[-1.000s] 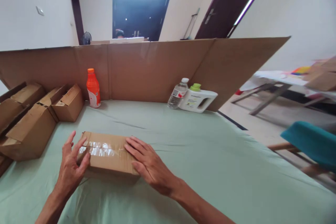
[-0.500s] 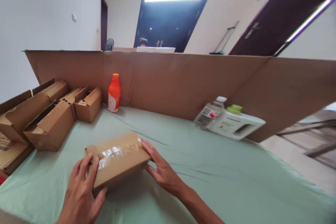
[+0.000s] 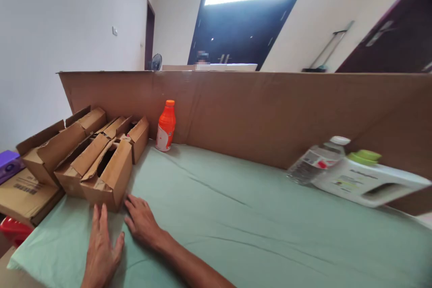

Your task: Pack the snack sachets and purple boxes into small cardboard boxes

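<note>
A cardboard box (image 3: pixel 116 173) with its flaps parted stands upright on the green cloth (image 3: pixel 209 234), beside another open cardboard box (image 3: pixel 72 171). My left hand (image 3: pixel 103 243) is at its near end, fingers extended, the tips at or very close to the lower front face. On the box's right side is my right hand (image 3: pixel 141 220), its fingers stretched toward the lower corner. Neither hand is wrapped around anything. Whether the fingertips press on the cardboard I cannot tell.
Several other open boxes crowd the left side. An orange bottle (image 3: pixel 166 126) stands by the cardboard partition (image 3: pixel 243 112). To the right, a clear plastic bottle (image 3: pixel 319 162) leans beside a white jug (image 3: pixel 364 182) with a green cap. A flat carton (image 3: pixel 29 193) lies far left.
The box has gone from between my hands at mid-table to the left, standing with its open top up beside the other boxes. Both hands have let go, and the view has shifted left.
</note>
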Demonstrator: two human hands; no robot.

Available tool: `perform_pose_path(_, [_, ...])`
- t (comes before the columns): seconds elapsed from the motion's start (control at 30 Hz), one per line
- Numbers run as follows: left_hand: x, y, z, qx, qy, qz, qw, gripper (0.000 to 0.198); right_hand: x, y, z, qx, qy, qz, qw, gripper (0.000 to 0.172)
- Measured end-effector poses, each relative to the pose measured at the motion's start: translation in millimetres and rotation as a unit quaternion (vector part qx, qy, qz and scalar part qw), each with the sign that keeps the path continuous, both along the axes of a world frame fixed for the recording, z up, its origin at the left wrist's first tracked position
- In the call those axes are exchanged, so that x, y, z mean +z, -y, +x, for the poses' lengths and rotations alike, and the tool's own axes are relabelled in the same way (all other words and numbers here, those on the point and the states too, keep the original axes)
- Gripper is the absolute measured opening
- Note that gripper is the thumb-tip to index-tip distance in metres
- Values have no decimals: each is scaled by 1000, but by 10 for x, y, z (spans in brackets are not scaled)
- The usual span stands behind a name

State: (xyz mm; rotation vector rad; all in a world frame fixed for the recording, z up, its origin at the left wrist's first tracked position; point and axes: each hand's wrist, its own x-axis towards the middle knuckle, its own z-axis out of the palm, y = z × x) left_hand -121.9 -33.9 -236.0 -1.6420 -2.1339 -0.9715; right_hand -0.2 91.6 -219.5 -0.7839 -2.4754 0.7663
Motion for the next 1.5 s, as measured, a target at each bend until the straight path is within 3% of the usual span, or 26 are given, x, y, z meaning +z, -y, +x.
perform_pose_path(0.13, [-332, 202, 178, -43, -40, -2, 998, 66, 32, 404, 658, 44, 70, -15, 996, 44])
perform_pose_path(0.3, [-434, 293, 406, -125, -194, 30, 973, 44, -70, 787, 1102, 64, 111, 0, 992, 52])
perform_pose_path(0.47, [-401, 245, 371, -142, -212, 29, 966, 40, -106, 950, 1079, 26, 80, 87, 993, 49])
perform_pose_path(0.6, [-362, 124, 271, -164, -173, 9, 971, 41, -35, 918, 1022, 5, 66, 172, 983, 46])
perform_pose_path(0.73, [-277, 82, 266, -169, -151, -18, 974, 41, -11, 883, 988, -12, 80, 211, 974, 43])
perform_pose_path(1.0, [-81, 211, 393, -141, -121, -98, 978, 30, 55, 1044, 1033, -28, 97, 158, 982, 40])
perform_pose_path(1.17, [4, 244, 449, -141, -106, -129, 976, 35, 32, 1134, 1125, -43, 90, 128, 987, 37])
perform_pose_path(1.5, [15, 346, 561, -124, -66, -146, 979, 34, -14, 1242, 1171, -49, 83, 104, 990, 38])
